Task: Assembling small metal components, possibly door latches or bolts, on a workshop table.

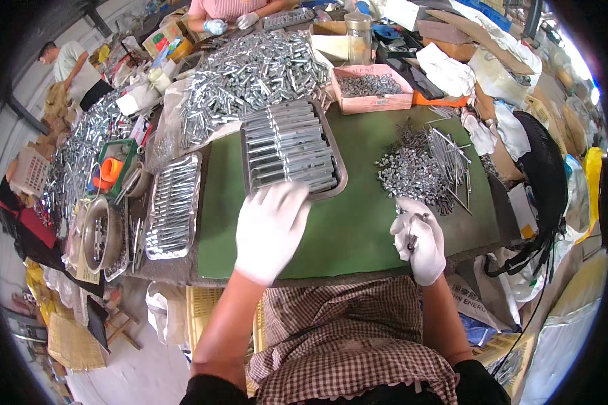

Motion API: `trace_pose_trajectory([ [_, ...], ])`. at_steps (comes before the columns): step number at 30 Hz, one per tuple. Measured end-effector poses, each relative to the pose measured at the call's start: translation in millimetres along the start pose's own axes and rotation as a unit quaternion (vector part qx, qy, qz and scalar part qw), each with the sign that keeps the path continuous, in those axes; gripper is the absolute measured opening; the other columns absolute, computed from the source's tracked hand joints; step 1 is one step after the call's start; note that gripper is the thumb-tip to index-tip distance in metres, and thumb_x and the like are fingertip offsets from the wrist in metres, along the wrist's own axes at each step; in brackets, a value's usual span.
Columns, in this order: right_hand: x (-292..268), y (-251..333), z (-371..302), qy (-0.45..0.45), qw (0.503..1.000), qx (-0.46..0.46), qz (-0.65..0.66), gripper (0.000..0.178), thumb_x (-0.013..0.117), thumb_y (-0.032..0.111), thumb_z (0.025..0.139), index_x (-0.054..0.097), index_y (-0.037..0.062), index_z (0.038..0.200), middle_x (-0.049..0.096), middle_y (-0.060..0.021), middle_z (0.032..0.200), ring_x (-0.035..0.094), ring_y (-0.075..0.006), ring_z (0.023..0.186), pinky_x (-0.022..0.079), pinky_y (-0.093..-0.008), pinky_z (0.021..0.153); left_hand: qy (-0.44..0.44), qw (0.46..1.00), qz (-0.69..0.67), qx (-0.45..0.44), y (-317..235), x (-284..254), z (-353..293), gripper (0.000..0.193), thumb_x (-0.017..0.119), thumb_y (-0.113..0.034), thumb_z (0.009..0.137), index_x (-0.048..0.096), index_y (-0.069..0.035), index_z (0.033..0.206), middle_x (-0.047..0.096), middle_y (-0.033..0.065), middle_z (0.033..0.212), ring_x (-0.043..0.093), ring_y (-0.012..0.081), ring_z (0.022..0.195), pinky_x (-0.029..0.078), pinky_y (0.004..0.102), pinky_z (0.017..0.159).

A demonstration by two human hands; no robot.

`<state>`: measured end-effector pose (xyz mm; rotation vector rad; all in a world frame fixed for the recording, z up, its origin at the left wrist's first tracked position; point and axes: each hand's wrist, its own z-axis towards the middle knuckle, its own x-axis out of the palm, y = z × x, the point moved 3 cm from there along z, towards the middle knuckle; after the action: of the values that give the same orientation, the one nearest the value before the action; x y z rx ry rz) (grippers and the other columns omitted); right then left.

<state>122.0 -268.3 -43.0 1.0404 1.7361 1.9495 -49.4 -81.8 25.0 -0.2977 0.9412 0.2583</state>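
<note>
My left hand, in a white glove, reaches over the near edge of a metal tray. Its fingers are stretched toward the closest of several shiny metal tubes lying crosswise in rows; their tips are partly hidden, and I see nothing held. Closed over the green mat's right part, my right hand, also gloved, holds small metal parts, of which bits show between the fingers. Just beyond it lies a heap of small metal pieces, with long thin metal rods beside them.
A second tray of slim metal rods stands left of the green mat. A large pile of metal tubes covers the far side. Behind the heap sits a pink box of small parts. Across the table, a person's gloved hands work.
</note>
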Motion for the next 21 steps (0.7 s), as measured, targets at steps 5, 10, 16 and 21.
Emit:
trace_pose_trajectory([
  [5,5,6,-2,0.018,0.999,0.000,-0.036,0.038,0.045,0.021,0.097,0.057,-0.0021,0.124,0.060,-0.0063,0.081,0.046,-0.0054,0.055,0.033,-0.0202,0.044,0.074,0.994,0.074,0.002,41,63,63,0.027,0.069,-0.022,0.083,0.061,-0.009,0.105,0.063,0.0128,0.105,0.060,0.0327,0.099,0.048,0.0442,0.085],
  [10,4,5,-3,0.037,0.998,0.030,-0.037,0.035,0.045,0.020,0.099,0.059,0.0003,0.124,0.060,0.0006,0.083,0.044,-0.0031,0.061,0.036,-0.0180,0.051,0.070,0.994,0.072,0.050,46,73,68,0.026,0.070,-0.017,0.081,0.058,-0.008,0.102,0.060,0.0130,0.099,0.057,0.0350,0.095,0.046,0.0450,0.087],
  [16,2,16,-19,0.073,0.996,0.032,-0.030,0.038,0.045,0.022,0.101,0.056,0.0025,0.131,0.062,-0.0008,0.090,0.044,-0.0034,0.061,0.037,-0.0194,0.055,-0.008,0.999,-0.012,0.051,45,56,56,0.021,0.062,-0.010,0.089,0.056,-0.006,0.109,0.063,0.0161,0.105,0.060,0.0361,0.096,0.047,0.0448,0.086],
  [21,-2,19,-25,0.032,0.988,0.102,-0.110,0.045,0.047,0.030,0.103,0.051,-0.0003,0.135,0.065,-0.0047,0.094,0.046,-0.0042,0.058,0.039,-0.0201,0.054,0.177,0.962,-0.139,0.152,-46,34,54,0.018,0.058,-0.020,0.092,0.062,-0.017,0.109,0.063,0.0066,0.097,0.064,0.0288,0.088,0.053,0.0371,0.075],
])
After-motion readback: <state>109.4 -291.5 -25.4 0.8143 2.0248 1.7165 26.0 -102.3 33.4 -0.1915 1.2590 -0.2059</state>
